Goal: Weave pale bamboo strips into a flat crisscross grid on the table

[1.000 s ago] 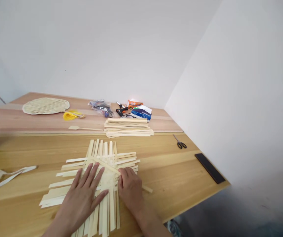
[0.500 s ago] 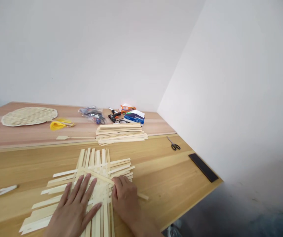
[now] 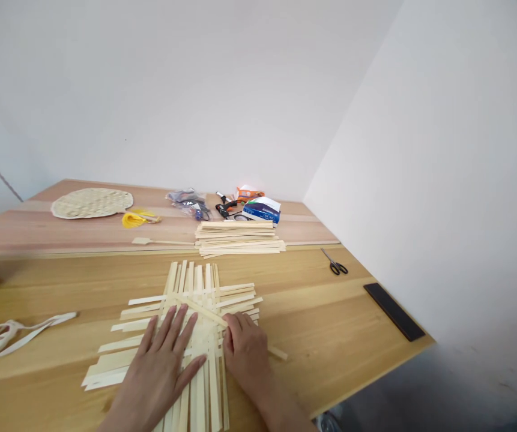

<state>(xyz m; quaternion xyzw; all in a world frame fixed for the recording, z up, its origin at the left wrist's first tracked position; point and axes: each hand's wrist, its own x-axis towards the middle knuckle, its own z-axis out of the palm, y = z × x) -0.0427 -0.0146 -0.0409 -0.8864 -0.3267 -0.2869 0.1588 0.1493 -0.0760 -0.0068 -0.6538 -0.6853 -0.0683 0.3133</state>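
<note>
A lattice of flat bamboo strips lies on the near part of the wooden desk, directly in front of the person, with one set of strips running away from them and another crossing it from side to side. The left hand lies flat on the near part of the lattice with its fingers spread, its grip released; the wide contact looks meant to pin the crossings so that the loose strips do not slide apart. The right hand sits at the lattice's right side, its fingers curled down over a diagonal strip that lies across the other strips and pokes out beyond the hand. Whether that grip is clenched on the strip or only pressing it cannot be told from this view. The spare strips wait in a stack just beyond the lattice, apparently within easy reach. Farther along the desk lie a round woven mat, a bundle of yellow material, a glue gun, and a blue-and-white box. A pair of scissors and a black bar lie off to the right, away from the working area, while a loose cream cord trails in from the left.
</note>
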